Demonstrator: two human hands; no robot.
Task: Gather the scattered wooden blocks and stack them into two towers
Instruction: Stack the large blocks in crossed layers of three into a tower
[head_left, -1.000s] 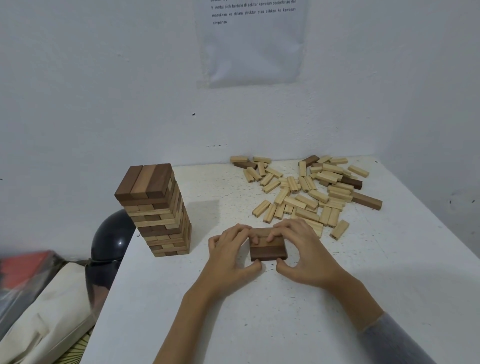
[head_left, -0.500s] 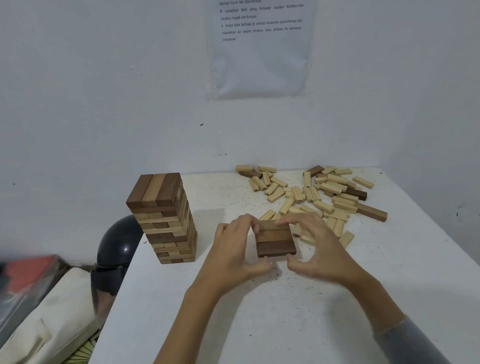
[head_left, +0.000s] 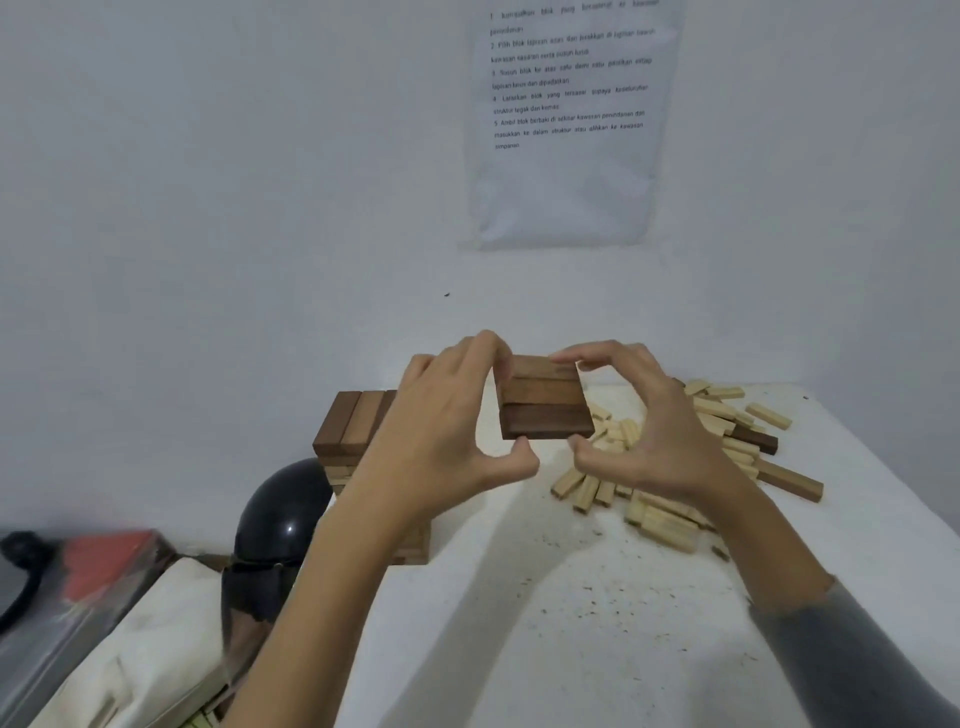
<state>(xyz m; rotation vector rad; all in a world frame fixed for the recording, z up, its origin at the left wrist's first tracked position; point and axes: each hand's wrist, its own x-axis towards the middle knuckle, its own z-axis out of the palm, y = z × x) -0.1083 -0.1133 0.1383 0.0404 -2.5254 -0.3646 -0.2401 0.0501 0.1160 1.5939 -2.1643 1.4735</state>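
Carrying, head view: three-block layer in the air, left hand and right hand pinching its edges, fingers curled | tower left, scattered blocks right | next, likely: seat layer crosswise atop tower, squeezing evenly.

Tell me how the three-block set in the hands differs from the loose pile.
The three-block set is pinched between left hand and right hand above the table; the loose pile lies on it. The set's blocks sit flush together; the pile's point every way. The set is brown; the pile mostly pale. Both are wood.
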